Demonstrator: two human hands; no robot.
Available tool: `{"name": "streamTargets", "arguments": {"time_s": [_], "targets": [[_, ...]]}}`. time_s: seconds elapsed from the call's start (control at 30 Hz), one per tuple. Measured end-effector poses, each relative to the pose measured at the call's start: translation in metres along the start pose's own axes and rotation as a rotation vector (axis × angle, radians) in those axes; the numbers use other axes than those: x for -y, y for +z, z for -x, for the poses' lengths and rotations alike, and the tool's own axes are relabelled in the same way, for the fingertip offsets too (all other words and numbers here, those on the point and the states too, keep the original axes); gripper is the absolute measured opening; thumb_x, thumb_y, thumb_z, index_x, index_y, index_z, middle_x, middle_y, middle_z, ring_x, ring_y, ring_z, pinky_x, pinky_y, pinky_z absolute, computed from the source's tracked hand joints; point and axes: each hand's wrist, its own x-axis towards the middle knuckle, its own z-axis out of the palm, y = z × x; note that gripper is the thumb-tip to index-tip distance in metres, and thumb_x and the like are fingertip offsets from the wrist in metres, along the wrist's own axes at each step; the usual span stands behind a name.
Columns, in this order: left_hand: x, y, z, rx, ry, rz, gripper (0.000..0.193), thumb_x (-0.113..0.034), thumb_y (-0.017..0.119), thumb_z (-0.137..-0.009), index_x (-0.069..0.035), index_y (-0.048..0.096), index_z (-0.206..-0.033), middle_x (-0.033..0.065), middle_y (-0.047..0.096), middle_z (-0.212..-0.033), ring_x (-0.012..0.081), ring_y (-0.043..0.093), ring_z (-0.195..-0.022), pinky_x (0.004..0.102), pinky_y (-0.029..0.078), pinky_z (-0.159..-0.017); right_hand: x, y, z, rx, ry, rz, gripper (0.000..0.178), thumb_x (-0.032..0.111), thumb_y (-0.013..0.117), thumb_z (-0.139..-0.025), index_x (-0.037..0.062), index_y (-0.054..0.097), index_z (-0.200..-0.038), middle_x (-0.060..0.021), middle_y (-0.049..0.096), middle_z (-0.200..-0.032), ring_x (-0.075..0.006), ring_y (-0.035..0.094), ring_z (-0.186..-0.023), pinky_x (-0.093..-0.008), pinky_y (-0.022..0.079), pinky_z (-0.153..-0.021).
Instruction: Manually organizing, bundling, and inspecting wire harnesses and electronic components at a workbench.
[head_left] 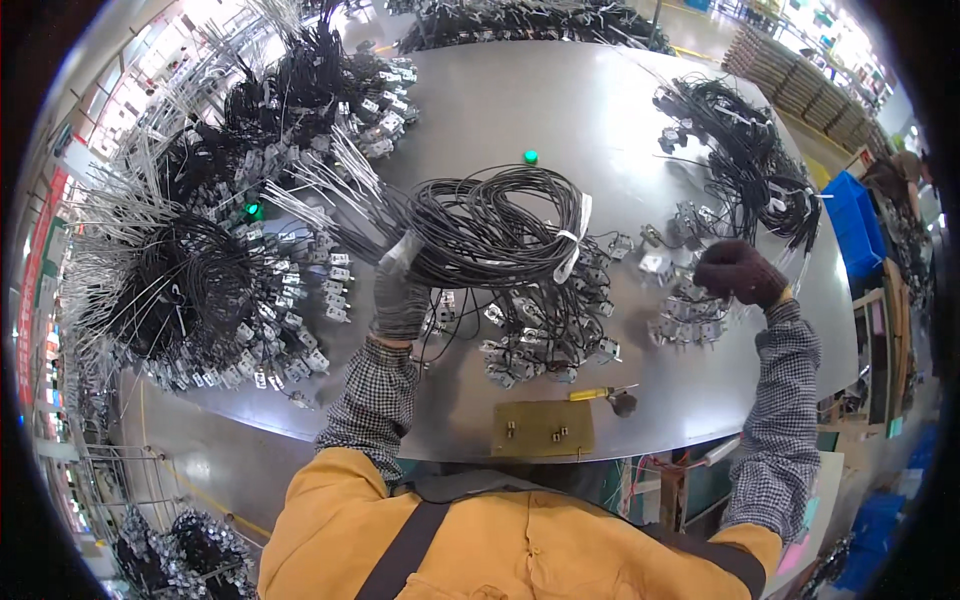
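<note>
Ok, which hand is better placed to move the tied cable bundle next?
Probably the left hand: it is on the cable bundle, while the right hand is apart from it, near the right-side cable pile.

A thick bundle of black cables (475, 268) is laid in broad coiled loops across the middle of the frame. Its right end is bound by a white band (572, 237). Pale wire ends (345, 190) are fanned toward the upper left, while silvery metal fittings (535, 336) are clustered below the loops, slightly right of centre.
</note>
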Motion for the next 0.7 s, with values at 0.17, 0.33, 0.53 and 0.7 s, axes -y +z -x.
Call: {"name": "streamTargets", "arguments": {"time_s": [0.17,0.33,0.53,0.7], "targets": [[0.010,0.009,-0.001,0.078,-0.049,0.317,0.053,-0.022,0.052,-0.104,0.012,0.042,-0.143,0.0215,0.053,-0.144,0.0287,0.051,-0.135,0.0372,0.049,-0.111,-0.089,-0.002,-0.005,-0.708,-0.073,1.116,0.033,0.026,0.067,-0.088,0.0053,0.069,-0.113,-0.0148,0.070,-0.101,-0.0302,0.069,-0.093,-0.0407,0.056,-0.085],[0.041,-0.055,0.035,0.010,-0.257,-0.066,0.080,-0.046,0.061,-0.096,0.010,0.036,-0.148,0.0195,0.035,-0.159,0.0321,0.031,-0.149,0.0435,0.020,-0.126,0.033,0.094,-0.044,-0.589,-0.523,0.350,0.043,0.037,0.053,-0.104,0.0004,0.062,-0.123,-0.0137,0.070,-0.106,-0.0243,0.069,-0.085,-0.0356,0.056,-0.077],[0.091,-0.048,0.027,-0.081,-0.256,0.103,0.069,-0.048,0.065,-0.095,0.000,0.048,-0.142,0.0150,0.052,-0.142,0.0286,0.045,-0.137,0.0448,0.032,-0.117,0.101,0.134,-0.066,-0.293,-0.259,-0.641,0.044,0.039,0.051,-0.105,-0.0014,0.065,-0.115,-0.0120,0.071,-0.091,-0.0150,0.065,-0.070,-0.0266,0.053,-0.061],[0.052,-0.007,0.005,-0.190,-0.208,0.325,0.060,-0.044,0.063,-0.098,-0.003,0.049,-0.140,0.0146,0.057,-0.135,0.0277,0.052,-0.130,0.0493,0.047,-0.107,0.104,0.141,-0.060,-0.418,-0.266,-0.903,0.036,0.035,0.054,-0.103,0.0053,0.058,-0.084,-0.0014,0.052,-0.062,-0.0139,0.050,-0.049,-0.0277,0.040,-0.047]]}}
